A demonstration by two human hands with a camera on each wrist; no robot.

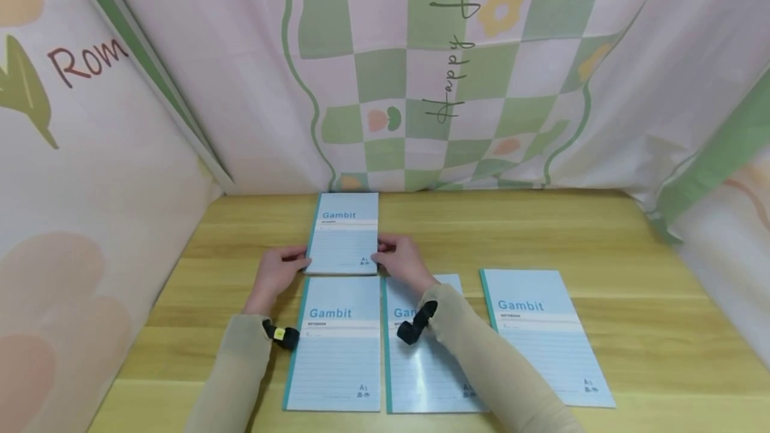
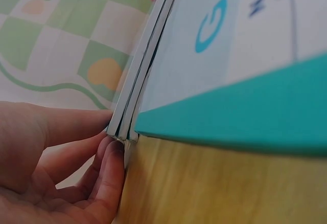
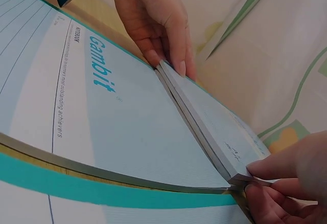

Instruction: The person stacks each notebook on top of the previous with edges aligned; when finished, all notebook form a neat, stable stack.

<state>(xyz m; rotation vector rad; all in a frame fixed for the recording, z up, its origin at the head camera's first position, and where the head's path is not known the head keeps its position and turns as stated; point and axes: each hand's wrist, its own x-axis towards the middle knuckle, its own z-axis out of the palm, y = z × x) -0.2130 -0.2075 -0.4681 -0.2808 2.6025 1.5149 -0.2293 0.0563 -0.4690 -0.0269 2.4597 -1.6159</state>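
Note:
At the back of the table a pale blue Gambit notebook (image 1: 345, 246) with a teal spine lies between my two hands. My left hand (image 1: 279, 274) pinches its near left corner, thumb on top and fingers curled below, as the left wrist view shows. At the near right corner, my right hand (image 1: 408, 262) pinches it the same way. Two page-block layers show along the near edge in both wrist views. Just in front, almost meeting that edge, lies a second Gambit notebook (image 1: 337, 369). My right forearm crosses over a third notebook (image 1: 421, 379).
Another matching notebook (image 1: 544, 343) lies slightly turned at the right, apart from the others. All rest on a wood-grain table (image 1: 644, 339). A checked, patterned curtain (image 1: 385, 72) hangs along the table's back edge, and a printed cloth (image 1: 90, 206) at the left side.

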